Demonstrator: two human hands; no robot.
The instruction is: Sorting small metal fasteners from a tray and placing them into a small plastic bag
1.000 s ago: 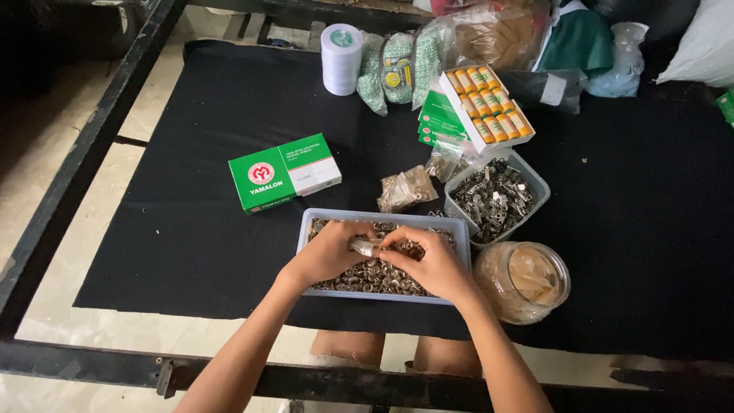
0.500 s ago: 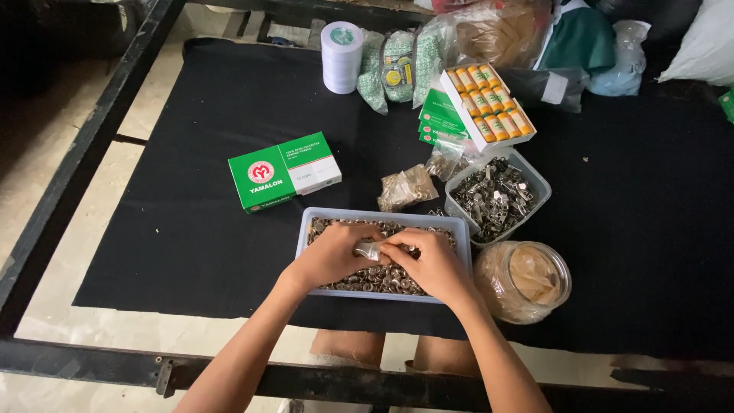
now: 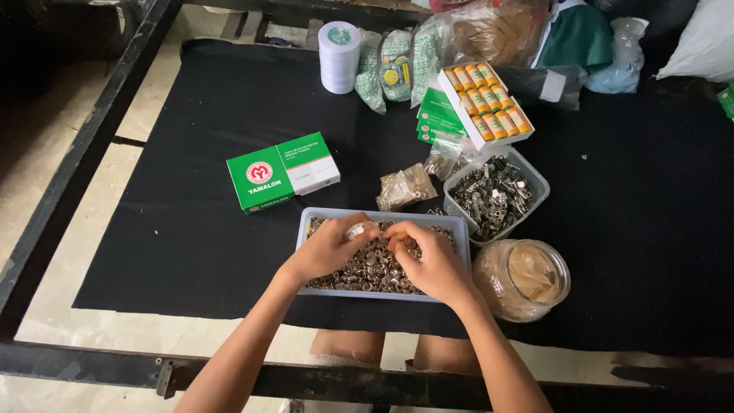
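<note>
Two hands: still over the shallow grey plastic tray of small metal rings (image 3: 456,229), barely moved since a second ago.
Left hand (image 3: 330,248): at nine o'clock, pinching a small pale piece (image 3: 355,229).
Right hand (image 3: 432,260): at three o'clock, fingertips pressed together on rings.

Sewing workshop — thread boxes (image 3: 485,103), fastener trays (image 3: 497,195)

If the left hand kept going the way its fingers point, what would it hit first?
Probably the right hand: the left hand points right across the grey tray of small metal pieces, fingertips nearly meeting. Depth is unclear.
</note>
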